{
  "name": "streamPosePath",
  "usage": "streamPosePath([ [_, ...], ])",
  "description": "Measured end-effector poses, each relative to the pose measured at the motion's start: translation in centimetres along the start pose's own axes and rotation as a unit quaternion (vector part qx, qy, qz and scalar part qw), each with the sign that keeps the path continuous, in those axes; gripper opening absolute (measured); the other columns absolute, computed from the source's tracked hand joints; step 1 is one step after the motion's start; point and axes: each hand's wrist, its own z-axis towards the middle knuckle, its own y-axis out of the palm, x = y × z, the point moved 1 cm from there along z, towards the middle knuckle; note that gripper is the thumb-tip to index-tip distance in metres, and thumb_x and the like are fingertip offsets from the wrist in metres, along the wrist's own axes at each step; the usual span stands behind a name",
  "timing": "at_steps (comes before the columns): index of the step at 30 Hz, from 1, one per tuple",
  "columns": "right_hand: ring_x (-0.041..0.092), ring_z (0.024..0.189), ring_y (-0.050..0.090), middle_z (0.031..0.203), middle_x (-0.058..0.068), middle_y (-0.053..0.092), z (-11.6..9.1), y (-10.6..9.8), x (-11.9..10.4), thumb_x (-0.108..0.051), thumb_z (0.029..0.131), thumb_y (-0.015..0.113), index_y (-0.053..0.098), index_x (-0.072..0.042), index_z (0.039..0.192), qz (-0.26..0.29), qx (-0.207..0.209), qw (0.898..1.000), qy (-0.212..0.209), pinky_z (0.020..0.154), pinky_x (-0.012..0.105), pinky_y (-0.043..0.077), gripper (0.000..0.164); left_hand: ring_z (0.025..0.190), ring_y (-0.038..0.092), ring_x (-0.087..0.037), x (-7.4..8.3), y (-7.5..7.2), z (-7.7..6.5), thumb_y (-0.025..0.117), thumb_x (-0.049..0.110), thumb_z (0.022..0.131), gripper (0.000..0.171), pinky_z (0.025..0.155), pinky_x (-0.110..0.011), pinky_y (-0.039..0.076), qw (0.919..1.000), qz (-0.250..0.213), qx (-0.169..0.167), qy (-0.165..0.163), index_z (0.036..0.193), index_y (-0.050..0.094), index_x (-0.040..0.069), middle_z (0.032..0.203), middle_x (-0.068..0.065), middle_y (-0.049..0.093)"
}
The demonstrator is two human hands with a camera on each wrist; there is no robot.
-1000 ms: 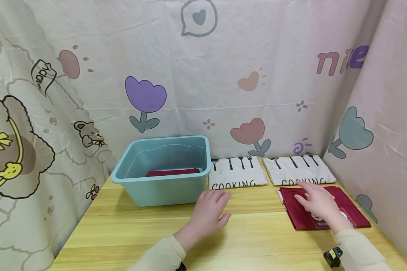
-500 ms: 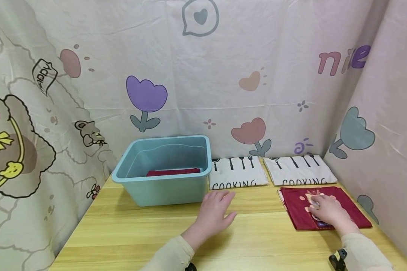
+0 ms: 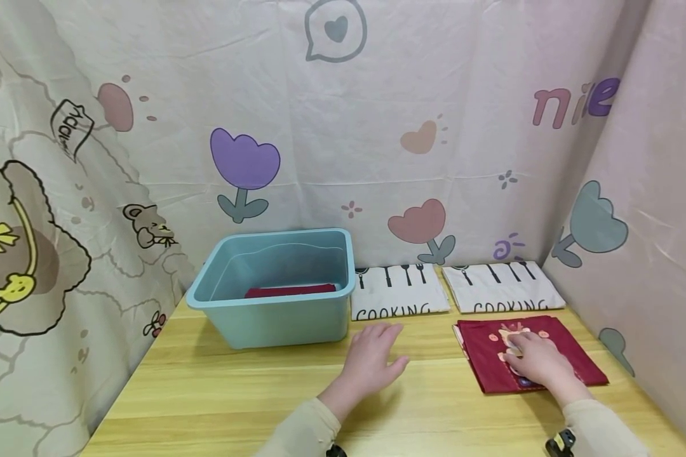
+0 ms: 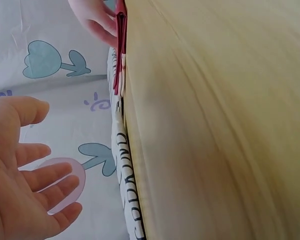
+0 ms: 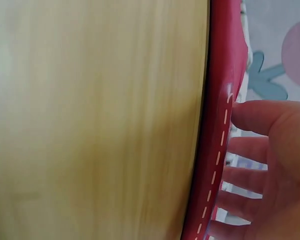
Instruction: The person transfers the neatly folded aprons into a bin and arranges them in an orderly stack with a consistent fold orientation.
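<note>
A folded dark red cloth (image 3: 571, 346) with a printed cartoon figure lies flat at the right of the table. On top of it rests my right hand (image 3: 540, 363), its fingertips against the printed front. In the right wrist view the fingers (image 5: 245, 180) are extended and meet the upper face of the cloth (image 5: 217, 125), whose stitched edge shows. My left hand (image 3: 368, 362) hovers over the wood in front of the blue bin (image 3: 286, 324), fingers spread and holding nothing. The left wrist view shows the same hand (image 4: 27, 175) with its palm bare.
Two folded white cloths printed COOKING, the left one (image 3: 400, 295) and the right one (image 3: 503, 292), lie along the back edge. Inside the bin is another dark red cloth (image 3: 291, 291). A patterned curtain (image 3: 320, 158) encloses the wooden table (image 3: 206, 393) behind and at the sides.
My right hand has come down onto the dark red cloth, which has slid a little to the left under it. My left hand has drifted slightly right.
</note>
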Motion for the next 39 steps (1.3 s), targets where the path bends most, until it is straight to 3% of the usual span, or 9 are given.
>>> streamPosePath([
  [11,0.064,0.124,0.035,0.134,0.034,0.048,0.2,0.7,-4.2,-0.037,0.088,0.069,0.064,-0.002,0.125,-0.023,-0.005,1.0,-0.008,0.079,0.075,0.044,0.052,0.122,0.054,-0.028,0.6,1.0,0.3,0.068,0.036,0.091,0.058,0.102,-0.049,0.043,0.9971,-0.056,-0.014,-0.048,0.141,0.053,0.009,0.134,-0.009,0.059],
  [19,0.056,0.116,0.046,0.13,0.03,0.053,0.2,1.4,-7.2,-0.037,0.086,0.071,0.066,-0.005,0.123,-0.03,0.009,0.999,-0.017,0.072,0.07,0.048,0.049,0.123,0.054,-0.03,1.1,1.6,0.2,0.068,0.031,0.092,0.057,0.104,-0.046,0.042,0.9842,-0.145,-0.032,-0.096,0.14,0.053,0.003,0.135,-0.012,0.059],
  [23,0.048,0.107,0.05,0.123,0.026,0.056,0.3,1.6,-8.4,-0.038,0.085,0.072,0.067,-0.006,0.122,-0.031,0.012,0.999,-0.013,0.07,0.066,0.048,0.049,0.114,0.06,-0.031,1.2,1.6,0.0,0.069,0.028,0.091,0.056,0.098,-0.046,0.047,0.9714,-0.201,-0.025,-0.124,0.138,0.053,0.0,0.128,-0.015,0.062],
  [31,0.045,0.105,0.051,0.119,0.023,0.057,0.6,2.2,-10.4,-0.041,0.083,0.075,0.068,-0.008,0.12,-0.037,0.016,0.999,-0.012,0.071,0.065,0.049,0.05,0.104,0.064,-0.033,0.7,1.8,0.0,0.071,0.024,0.09,0.055,0.09,-0.047,0.052,0.9322,-0.31,-0.014,-0.187,0.135,0.054,-0.003,0.12,-0.017,0.064],
  [39,0.04,0.103,0.051,0.118,0.02,0.058,0.6,2.3,-11.7,-0.044,0.081,0.077,0.069,-0.01,0.119,-0.036,0.009,0.999,-0.027,0.071,0.063,0.05,0.051,0.102,0.065,-0.03,0.3,2.0,0.2,0.071,0.024,0.09,0.055,0.088,-0.046,0.053,0.9143,-0.335,-0.005,-0.228,0.136,0.054,-0.002,0.12,-0.017,0.064],
])
